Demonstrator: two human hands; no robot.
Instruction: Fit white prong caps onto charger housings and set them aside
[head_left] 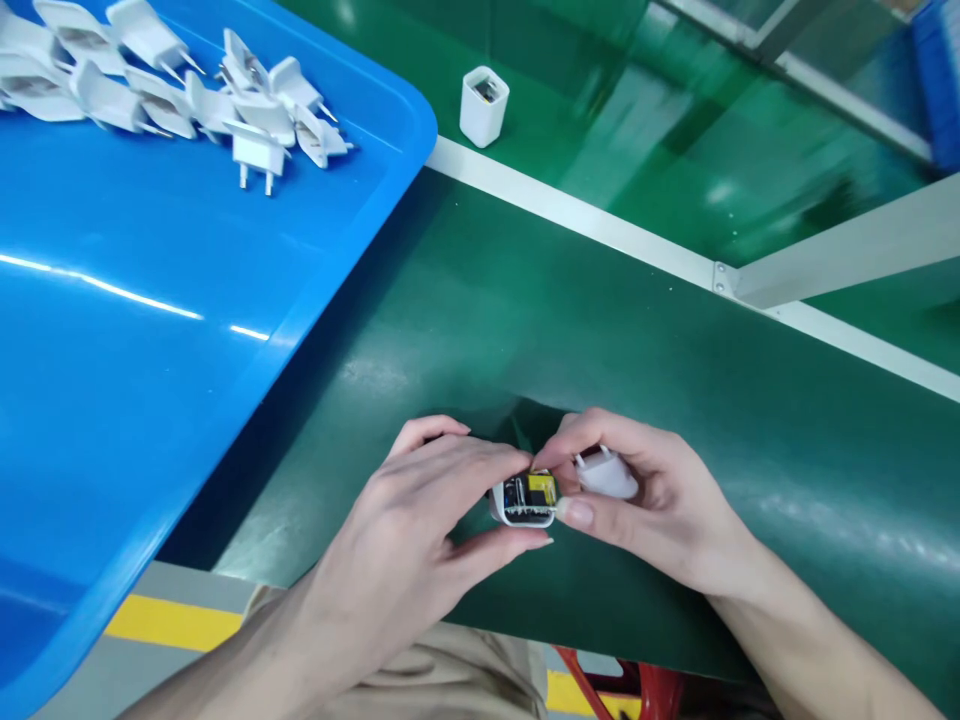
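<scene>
My left hand (420, 510) grips a white charger housing (498, 505) between thumb and fingers, its open end facing me. Inside it show a circuit board with dark parts and a yellow component (541, 489). My right hand (660, 500) reaches thumb and fingertip to the right edge of that opening. In its curled palm sits a white two-pin plug cap (609, 475), its pins pointing up and left. Whether the right fingertips pinch a small part at the opening is too fine to tell.
A blue tray (150, 380) at the left holds several white plug caps (256, 150) at its far end. Another open white housing (484, 108) stands beyond the white rail (570, 208). A white post (847, 240) joins the rail at right. The green table (525, 300) lies beneath my hands.
</scene>
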